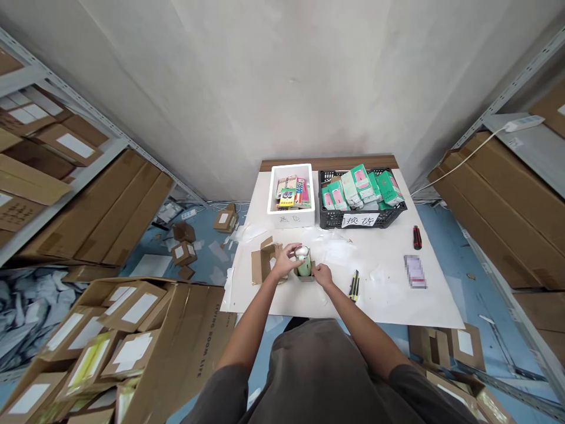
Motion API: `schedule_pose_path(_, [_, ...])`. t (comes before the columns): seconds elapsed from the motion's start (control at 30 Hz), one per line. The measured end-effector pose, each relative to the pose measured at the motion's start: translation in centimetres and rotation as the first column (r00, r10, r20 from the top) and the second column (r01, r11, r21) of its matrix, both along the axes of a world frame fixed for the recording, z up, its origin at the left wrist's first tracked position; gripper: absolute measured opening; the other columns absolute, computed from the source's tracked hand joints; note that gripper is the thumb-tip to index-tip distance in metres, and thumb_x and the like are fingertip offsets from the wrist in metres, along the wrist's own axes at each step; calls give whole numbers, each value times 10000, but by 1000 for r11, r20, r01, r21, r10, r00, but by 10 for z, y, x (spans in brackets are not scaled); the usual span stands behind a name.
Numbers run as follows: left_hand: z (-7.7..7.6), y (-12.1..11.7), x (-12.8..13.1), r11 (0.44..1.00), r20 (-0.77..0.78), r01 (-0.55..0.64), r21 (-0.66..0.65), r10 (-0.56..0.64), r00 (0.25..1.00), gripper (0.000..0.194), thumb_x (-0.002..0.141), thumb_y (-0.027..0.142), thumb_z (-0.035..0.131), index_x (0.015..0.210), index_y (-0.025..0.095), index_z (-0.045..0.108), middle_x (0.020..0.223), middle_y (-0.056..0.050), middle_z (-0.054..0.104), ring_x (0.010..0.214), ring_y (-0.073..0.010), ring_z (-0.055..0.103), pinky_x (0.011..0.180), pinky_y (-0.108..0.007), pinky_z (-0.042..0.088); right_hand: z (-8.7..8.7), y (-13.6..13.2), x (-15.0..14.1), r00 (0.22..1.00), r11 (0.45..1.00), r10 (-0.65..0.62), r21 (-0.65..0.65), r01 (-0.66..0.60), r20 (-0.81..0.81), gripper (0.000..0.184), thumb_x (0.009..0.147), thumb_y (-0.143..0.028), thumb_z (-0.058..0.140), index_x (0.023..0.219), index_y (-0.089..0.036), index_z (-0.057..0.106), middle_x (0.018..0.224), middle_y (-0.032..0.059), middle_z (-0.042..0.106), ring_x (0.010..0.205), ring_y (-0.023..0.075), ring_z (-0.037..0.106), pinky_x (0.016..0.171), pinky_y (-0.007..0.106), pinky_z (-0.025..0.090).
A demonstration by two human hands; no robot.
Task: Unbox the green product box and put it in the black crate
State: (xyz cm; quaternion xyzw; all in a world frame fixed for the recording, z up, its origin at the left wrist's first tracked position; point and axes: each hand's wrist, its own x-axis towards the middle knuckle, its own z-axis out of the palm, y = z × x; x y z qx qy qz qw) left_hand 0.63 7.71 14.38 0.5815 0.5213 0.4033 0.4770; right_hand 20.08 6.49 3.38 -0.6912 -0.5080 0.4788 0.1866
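Observation:
Near the front of the table, a light green rounded item (304, 268) with a whitish top sits partly inside a small open box (304, 278); its exact kind is unclear. My left hand (286, 261) curves around its upper part from the left, thumb and fingers closed on it. On the other side, my right hand (323, 274) has its fingers pinched at the small box's right edge. Just left of my left hand stands an opened brown cardboard box (263, 264) with its flaps up. A yellow-and-black utility knife (354, 286) lies to the right of my right hand.
At the table's back stand a white foam box (291, 220) of colourful packets and a black crate (362, 220) of green-and-pink boxes. A red-and-black tool (417, 237) and a blurred purple paper (415, 271) lie right. A large carton (207, 335) of parcels stands lower left.

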Motion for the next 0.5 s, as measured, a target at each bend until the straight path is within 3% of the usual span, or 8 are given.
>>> schedule_pose_path(0.13, [-29, -16, 10, 993, -233, -39, 109, 63, 970, 672, 694, 226, 782, 1349, 222, 631, 1299, -105, 593, 1168, -255, 626, 991, -394, 550, -4, 2, 2, 999, 997, 23, 70, -25, 23, 179, 752, -283, 612, 602, -236, 526, 688, 5, 684, 726, 190, 648, 633, 245, 406])
schedule_pose_path(0.23, [-52, -27, 23, 985, -425, -113, 128, 158, 891, 625, 680, 232, 787, 1290, 213, 654, 1187, -91, 592, 1047, -255, 641, 959, -416, 553, -7, -1, 4, 998, 990, 64, 128, -60, -27, 172, 738, -296, 600, 611, -242, 498, 698, -6, 676, 732, 191, 630, 652, 245, 413])
schedule_pose_path(0.33, [-72, -37, 38, 959, -544, -225, 171, 283, 790, 539, 700, 312, 820, 1206, 204, 670, 1128, -107, 608, 1111, -317, 610, 1008, -476, 519, -11, -7, 6, 993, 989, 78, 135, -66, -89, 197, 749, -344, 584, 620, -249, 470, 662, -15, 642, 702, 189, 607, 649, 249, 416])
schedule_pose_path(0.43, [-86, -47, 47, 939, -607, -294, 178, 340, 719, 549, 745, 454, 831, 1203, 204, 661, 1343, -173, 571, 1356, -407, 470, 1126, -566, 416, -14, -12, 10, 989, 991, 76, 120, -60, -128, 222, 766, -396, 572, 641, -256, 454, 632, -22, 608, 669, 189, 585, 638, 257, 414])
schedule_pose_path(0.5, [-91, -55, 47, 950, -599, -277, 142, 305, 741, 577, 798, 531, 788, 1258, 216, 640, 1521, -180, 472, 1464, -418, 369, 1178, -588, 354, -14, -13, 12, 989, 992, 67, 116, -52, -131, 214, 773, -401, 558, 653, -259, 451, 638, -23, 603, 671, 192, 583, 633, 260, 414])
